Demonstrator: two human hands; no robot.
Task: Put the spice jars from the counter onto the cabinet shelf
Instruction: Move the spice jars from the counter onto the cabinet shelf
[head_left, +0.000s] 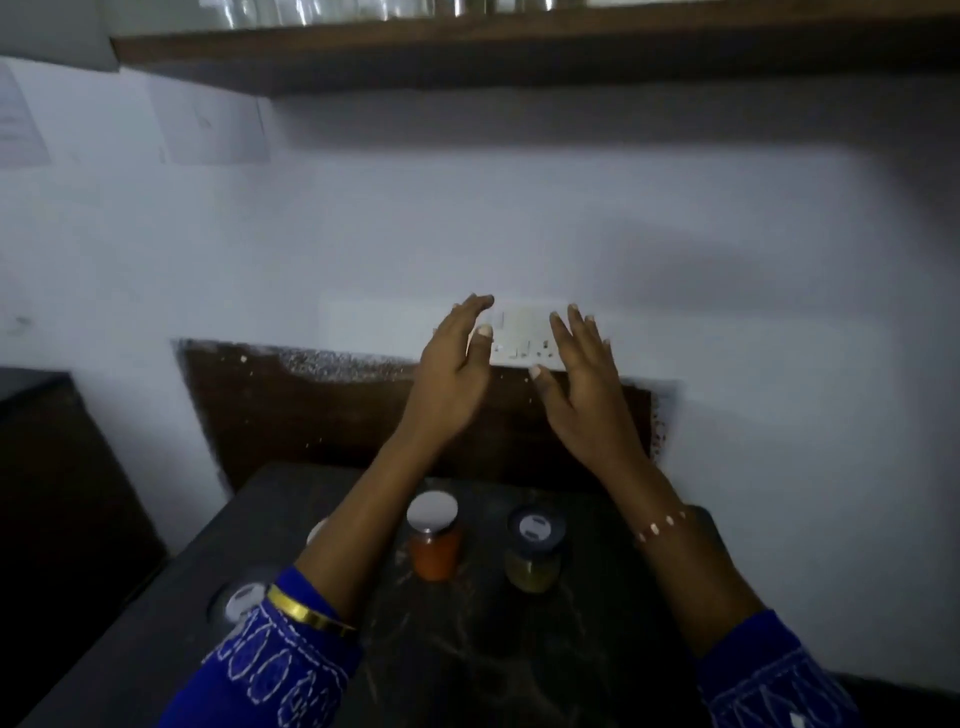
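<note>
two glass spice jars stand apart on the dark mottled stone counter (467, 649): an orange-filled jar (434, 535) with a flat white lid, and a yellow-green jar (535, 551) with a dark round lid. above them the left hand (457, 364) and right hand (582, 374) hover empty, fingers straight, before a white switch plate (524, 338). the wooden cabinet shelf (467, 52) runs overhead.

The left arm (358, 525) hides most of a jar (240, 603) at the near left of the counter (597, 649); only part of its lid shows. A pale bit (315, 530) peeks out by the same arm, too little to tell what it is. The glasses (311, 11) on the shelf (519, 47) are cut off by the top edge. The papers (213, 127) on the wall are too blurry to read. The sleeves (270, 670) run off the bottom edge.
</note>
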